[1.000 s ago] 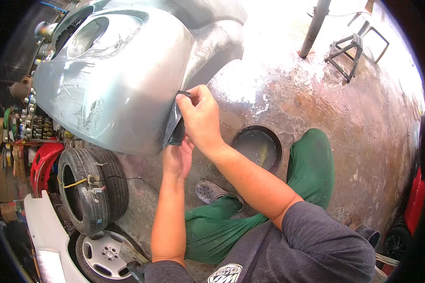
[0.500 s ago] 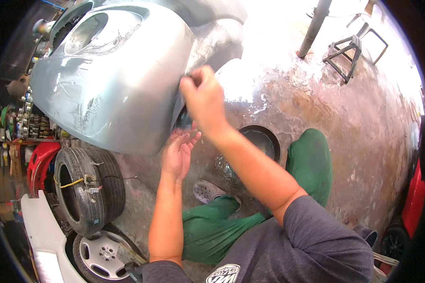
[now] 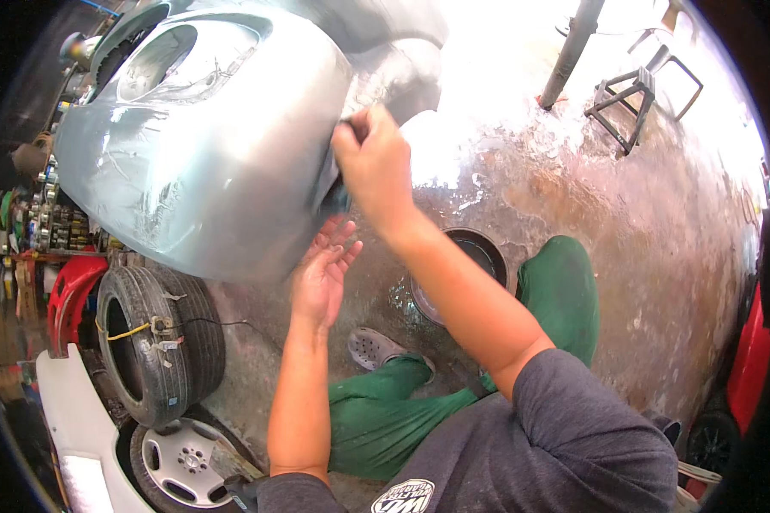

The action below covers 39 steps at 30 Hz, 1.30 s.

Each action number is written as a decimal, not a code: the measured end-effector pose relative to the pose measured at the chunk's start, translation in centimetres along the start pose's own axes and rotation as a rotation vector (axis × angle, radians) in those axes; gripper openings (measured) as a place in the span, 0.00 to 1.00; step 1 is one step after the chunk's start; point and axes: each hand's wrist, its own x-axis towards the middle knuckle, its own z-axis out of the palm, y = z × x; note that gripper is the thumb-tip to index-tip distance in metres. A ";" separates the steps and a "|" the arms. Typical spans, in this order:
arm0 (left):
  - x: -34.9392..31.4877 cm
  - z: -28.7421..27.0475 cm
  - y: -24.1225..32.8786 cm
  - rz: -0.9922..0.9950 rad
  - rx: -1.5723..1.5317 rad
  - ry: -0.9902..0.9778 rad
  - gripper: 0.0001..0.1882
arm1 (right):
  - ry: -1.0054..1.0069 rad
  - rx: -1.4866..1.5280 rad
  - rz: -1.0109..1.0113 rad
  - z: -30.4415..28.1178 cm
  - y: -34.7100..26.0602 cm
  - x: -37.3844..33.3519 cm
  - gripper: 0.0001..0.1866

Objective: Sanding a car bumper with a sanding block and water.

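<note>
A large silver-blue car bumper (image 3: pixel 231 162) with a glossy, wet-looking surface fills the upper left. My right hand (image 3: pixel 375 167) is closed with bent fingers at its right edge. Whatever those fingers grip is hidden behind the hand. Below it, my left hand (image 3: pixel 321 278) is near the bumper's lower right corner, palm turned up and fingers apart. I see nothing held in it. Whether its fingertips touch the bumper's underside, I cannot tell.
A dark round basin (image 3: pixel 479 252) stands on the wet floor beneath my right forearm. Left of me are tyres (image 3: pixel 201 333), a silver wheel (image 3: pixel 184 462) and a white body panel (image 3: pixel 73 402). A small dark stool (image 3: pixel 629 103) and a post (image 3: pixel 571 51) stand at the far right.
My right hand has shifted slightly up and right along the bumper's edge, still closed. The left hand has barely moved; its fingers look more spread.
</note>
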 end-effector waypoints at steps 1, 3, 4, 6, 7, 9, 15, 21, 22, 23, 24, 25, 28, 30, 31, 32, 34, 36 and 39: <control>0.0 -1.4 -0.4 0.003 -0.020 -0.027 0.24 | -0.050 -0.009 0.011 0.4 0.0 -2.2 0.10; -0.3 -0.9 -0.2 0.012 -0.004 -0.022 0.25 | -0.101 0.004 -0.013 0.4 0.3 -4.2 0.10; -0.5 -0.7 -0.1 0.023 0.013 -0.018 0.26 | -0.096 0.006 -0.056 0.5 0.7 -4.3 0.10; -0.6 1.4 0.8 -0.003 0.018 -0.025 0.26 | -0.050 -0.012 -0.073 0.0 0.7 -0.4 0.11; -0.5 2.2 1.1 -0.025 0.026 -0.020 0.27 | -0.014 -0.022 -0.087 -0.3 0.8 2.3 0.12; -0.5 2.8 1.3 -0.020 0.032 -0.017 0.28 | -0.013 -0.107 -0.048 -1.1 0.5 7.1 0.14; -0.3 -0.9 0.4 -0.006 0.049 -0.055 0.28 | -0.076 -0.075 -0.119 0.4 0.5 -0.8 0.10; -0.6 0.7 0.5 0.008 -0.042 0.042 0.24 | -0.152 0.065 -0.022 -0.6 0.3 -5.3 0.09; -0.4 0.3 0.3 -0.013 0.003 -0.011 0.26 | -0.088 0.072 -0.033 -0.6 0.7 -3.2 0.10; -0.3 0.8 0.2 0.024 -0.008 -0.004 0.20 | -0.085 0.102 0.034 -1.2 0.1 -1.0 0.11; -0.2 1.8 0.5 0.022 -0.009 -0.009 0.20 | -0.054 0.110 0.052 -1.5 0.3 1.1 0.11; -0.3 2.7 0.8 0.002 0.022 0.008 0.21 | -0.052 0.104 0.072 -1.8 0.2 2.0 0.11; -0.4 0.8 0.5 0.007 0.048 -0.030 0.22 | -0.090 0.109 0.096 -0.9 -0.5 0.0 0.12; -0.3 1.3 0.5 0.012 0.030 -0.098 0.23 | -0.139 0.109 0.115 -0.9 -0.8 -3.2 0.12; -0.3 2.9 0.7 0.060 -0.004 -0.066 0.23 | -0.173 0.125 0.130 -0.9 -0.5 -4.5 0.12; -0.5 3.8 1.4 0.116 -0.029 -0.027 0.24 | -0.212 0.153 0.145 -0.7 -0.9 -5.6 0.11; -0.3 1.9 0.4 0.181 0.028 -0.029 0.24 | -0.310 0.200 0.194 -1.7 -1.3 -6.8 0.10; -0.5 0.1 0.2 0.110 0.027 -0.007 0.25 | -0.410 0.248 0.238 -3.1 -1.8 -6.6 0.10; -0.2 1.6 0.8 0.082 0.084 0.011 0.28 | -0.414 0.051 0.059 -5.5 -0.7 -4.5 0.24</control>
